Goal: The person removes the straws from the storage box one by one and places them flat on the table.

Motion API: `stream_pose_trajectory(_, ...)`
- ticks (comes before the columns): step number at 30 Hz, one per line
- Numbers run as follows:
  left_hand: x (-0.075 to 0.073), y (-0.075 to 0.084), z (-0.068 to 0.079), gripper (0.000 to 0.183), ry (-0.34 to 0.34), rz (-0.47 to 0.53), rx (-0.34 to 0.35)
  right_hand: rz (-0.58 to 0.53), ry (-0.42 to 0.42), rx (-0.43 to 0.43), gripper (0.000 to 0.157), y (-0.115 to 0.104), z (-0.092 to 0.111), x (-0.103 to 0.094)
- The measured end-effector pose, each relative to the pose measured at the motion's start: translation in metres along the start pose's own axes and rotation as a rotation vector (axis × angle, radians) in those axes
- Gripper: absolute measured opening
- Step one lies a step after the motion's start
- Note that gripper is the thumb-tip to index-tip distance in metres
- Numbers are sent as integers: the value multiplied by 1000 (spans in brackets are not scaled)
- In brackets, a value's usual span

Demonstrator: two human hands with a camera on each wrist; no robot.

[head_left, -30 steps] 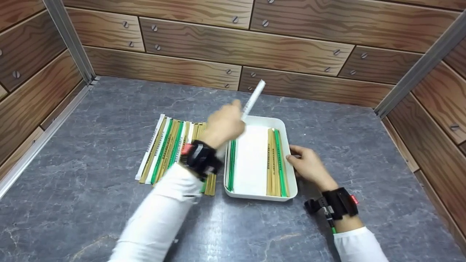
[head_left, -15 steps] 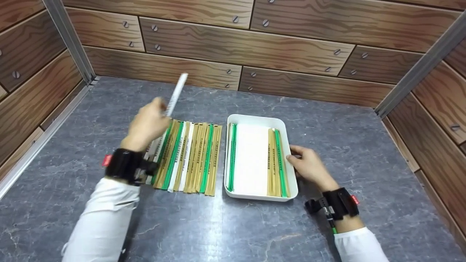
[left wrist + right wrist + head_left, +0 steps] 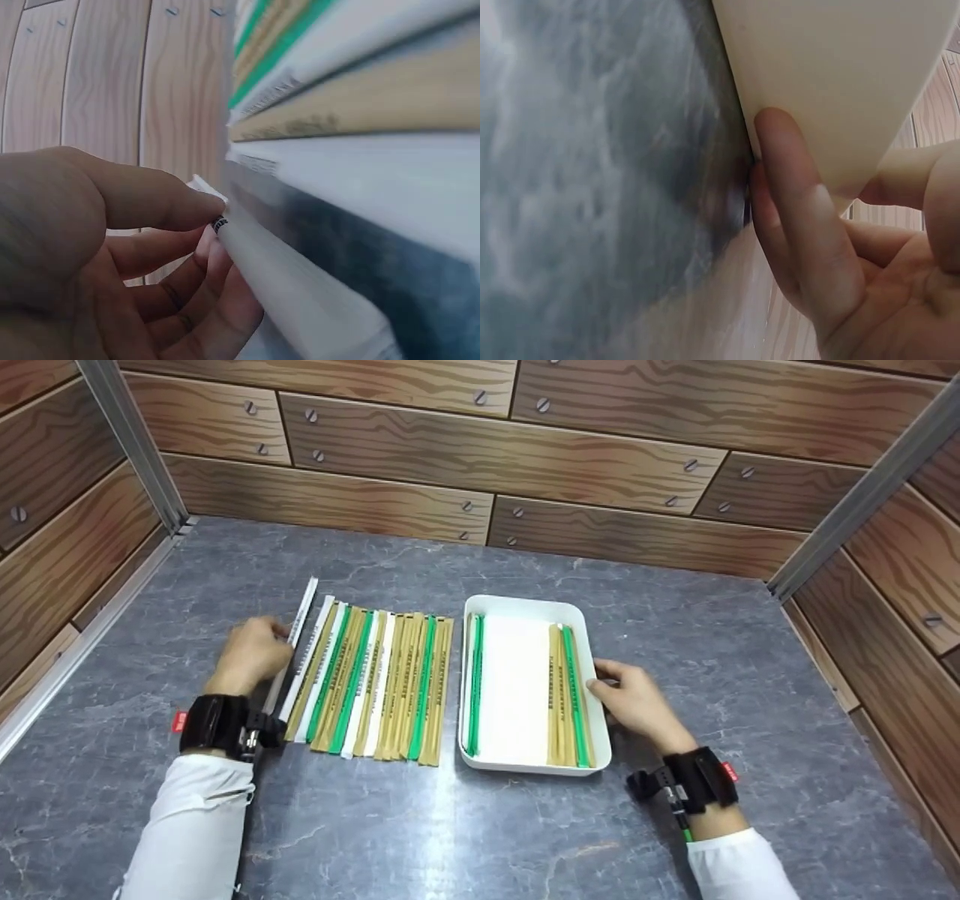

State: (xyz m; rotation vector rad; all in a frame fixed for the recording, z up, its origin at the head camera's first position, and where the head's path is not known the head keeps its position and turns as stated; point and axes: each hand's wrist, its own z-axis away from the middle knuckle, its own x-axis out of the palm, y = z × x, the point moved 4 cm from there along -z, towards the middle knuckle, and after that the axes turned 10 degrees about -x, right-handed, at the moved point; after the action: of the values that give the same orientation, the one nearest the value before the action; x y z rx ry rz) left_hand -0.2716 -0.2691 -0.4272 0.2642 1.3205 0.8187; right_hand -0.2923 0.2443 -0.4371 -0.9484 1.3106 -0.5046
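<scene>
My left hand (image 3: 256, 652) pinches a white paper-wrapped straw (image 3: 303, 611) between thumb and fingers, at the left end of a row of wrapped straws (image 3: 409, 690). Up close in the left wrist view, the held straw (image 3: 289, 281) slants beside the row with a strip of tabletop between. The row mixes white, tan and green wrappers with printed text. My right hand (image 3: 637, 701) holds the right side of a white tray (image 3: 525, 603), thumb at the rim; in the right wrist view its fingers (image 3: 810, 217) lie against the outer wall. Green straws (image 3: 475, 690) and tan straws (image 3: 556, 712) lie along opposite sides inside.
The dark marbled tabletop (image 3: 525, 840) extends around the tray and row. Wood-patterned panels (image 3: 390, 450) wall off the back and both sides, with metal strips (image 3: 135, 442) at the corners.
My left hand has swung left from over the tray, carrying the white straw across the row, and has lowered it at the row's left end. The right hand and tray stay put.
</scene>
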Motion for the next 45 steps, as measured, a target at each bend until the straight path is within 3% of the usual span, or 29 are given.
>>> stream_pose_trajectory(5,7,-6,1,51,13,21,4,9,-1,-2,54,0,1,0)
stream_pose_trajectory(17,11,-4,4,47,11,23,20,4,7,-19,54,-3,2,-1)
stream_pose_trajectory(40,12,-3,5,47,4,14,14,-78,-22,2,57,-2,1,2)
stream_pose_trajectory(45,9,4,7,47,19,9,7,-94,-20,1,56,-3,1,2)
